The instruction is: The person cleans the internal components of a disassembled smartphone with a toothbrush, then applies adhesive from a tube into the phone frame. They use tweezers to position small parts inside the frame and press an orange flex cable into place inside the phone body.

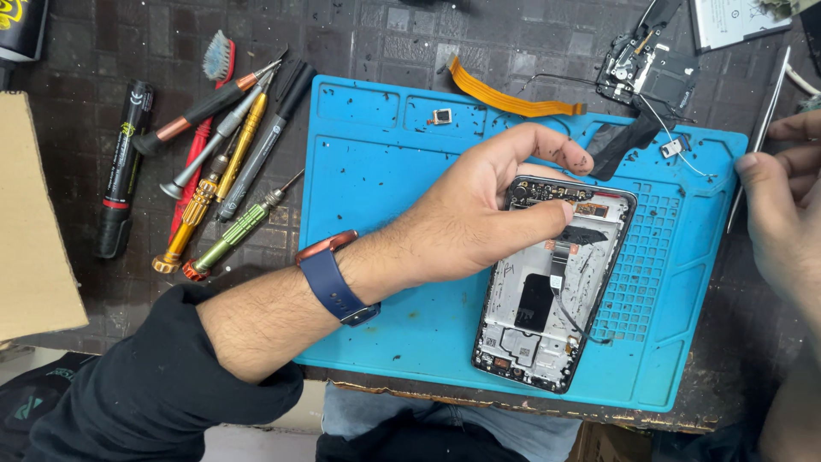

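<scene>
Phone (547, 299), back cover off and boards exposed, lies on the blue repair mat (385, 171) directly under my left hand (479, 214). Left fingers curl down onto the phone's top end, thumb pressed at its upper edge; fingers narrow, pinching at the frame. Right hand (782, 205), off past the mat's edge and well apart from the phone, closes on slim metal tweezers (757, 162). Cardboard box (34, 222) sits well beyond my left forearm. Screwdrivers (222, 162) lie bunched outside my left wrist, beside the mat. Orange flex cable (505, 98) curves just above left fingers. Small camera module (441, 116) rests near it.
</scene>
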